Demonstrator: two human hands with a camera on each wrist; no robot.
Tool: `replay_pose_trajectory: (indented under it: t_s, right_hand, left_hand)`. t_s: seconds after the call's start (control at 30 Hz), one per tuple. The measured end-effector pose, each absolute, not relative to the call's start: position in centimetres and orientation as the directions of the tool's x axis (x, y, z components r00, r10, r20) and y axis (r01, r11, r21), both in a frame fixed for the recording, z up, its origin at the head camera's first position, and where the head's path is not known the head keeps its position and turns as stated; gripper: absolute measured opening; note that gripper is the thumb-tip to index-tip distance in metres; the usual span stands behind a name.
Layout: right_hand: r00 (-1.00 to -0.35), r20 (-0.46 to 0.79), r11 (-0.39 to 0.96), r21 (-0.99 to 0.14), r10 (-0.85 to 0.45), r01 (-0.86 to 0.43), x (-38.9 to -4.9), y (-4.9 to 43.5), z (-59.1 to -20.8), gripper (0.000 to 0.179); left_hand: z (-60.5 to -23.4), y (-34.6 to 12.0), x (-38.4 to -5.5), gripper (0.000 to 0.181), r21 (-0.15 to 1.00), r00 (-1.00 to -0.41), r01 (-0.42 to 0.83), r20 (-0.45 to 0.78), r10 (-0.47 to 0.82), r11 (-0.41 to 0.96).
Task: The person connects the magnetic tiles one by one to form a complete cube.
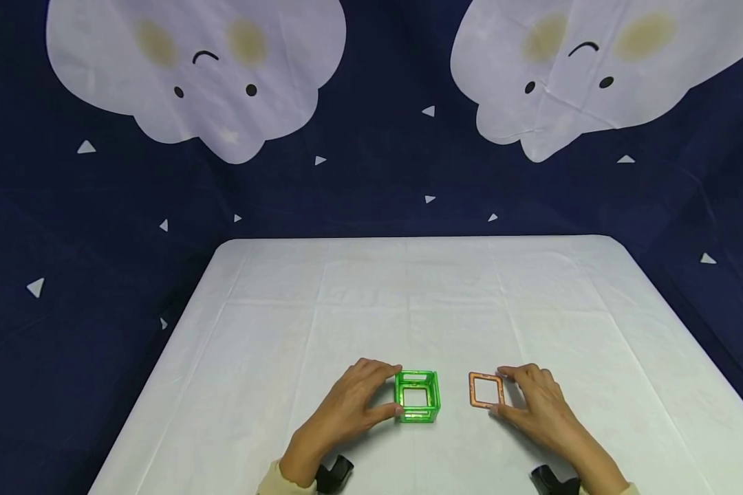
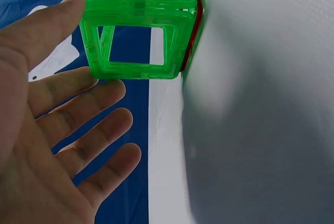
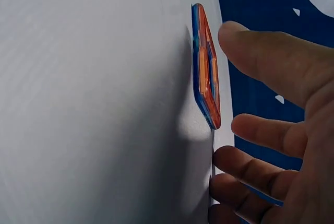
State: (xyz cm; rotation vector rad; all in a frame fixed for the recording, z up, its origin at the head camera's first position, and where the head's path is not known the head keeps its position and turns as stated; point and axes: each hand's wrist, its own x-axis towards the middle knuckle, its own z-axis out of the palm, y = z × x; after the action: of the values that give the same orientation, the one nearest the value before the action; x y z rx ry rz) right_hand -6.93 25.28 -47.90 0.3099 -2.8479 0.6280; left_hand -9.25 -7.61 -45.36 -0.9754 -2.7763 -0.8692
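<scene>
A see-through green cube of square magnetic tiles (image 1: 435, 397) stands on the white table, with a red layer (image 2: 199, 23) along its base in the left wrist view. My left hand (image 1: 347, 405) is at the cube's left side, thumb and index fingertips right at its edges, the other fingers spread loosely. To the right lies an orange square magnetic tile (image 1: 472, 390) with a blue layer (image 3: 196, 72) beneath it. My right hand (image 1: 545, 409) is around the tile's right side. In the right wrist view its thumb and relaxed fingers stand apart from the tile.
White cloth with fold creases covers the table (image 1: 371, 295). Behind it hangs a dark blue curtain (image 1: 384, 179) with cloud faces and small white triangles. A black wrist device (image 1: 334, 474) sits at my left wrist, another (image 1: 554, 481) at my right.
</scene>
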Motion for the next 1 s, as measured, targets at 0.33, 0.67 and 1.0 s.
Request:
replay_pose_trajectory:
  t_s: [0.33,0.67,1.0]
  right_hand:
    - [-0.958,0.201,0.882,-0.385,-0.206,-0.270,-7.10,25.88,-47.72,0.064]
    - [-0.963,0.165,0.890,-0.373,-0.213,-0.261,-7.48,25.91,-47.88,0.066]
    - [-0.949,0.207,0.889,-0.346,-0.239,-0.299,-7.53,25.98,-48.24,0.061]
  left_hand:
    - [-45.66,-7.46,-9.04,0.057,0.480,-0.790,0.608,0.288,0.541,0.633]
    - [-45.56,-7.42,-9.07,0.057,0.479,-0.793,0.605,0.292,0.535,0.635]
    - [-45.54,-7.36,-9.02,0.056,0.488,-0.796,0.600,0.285,0.534,0.634]
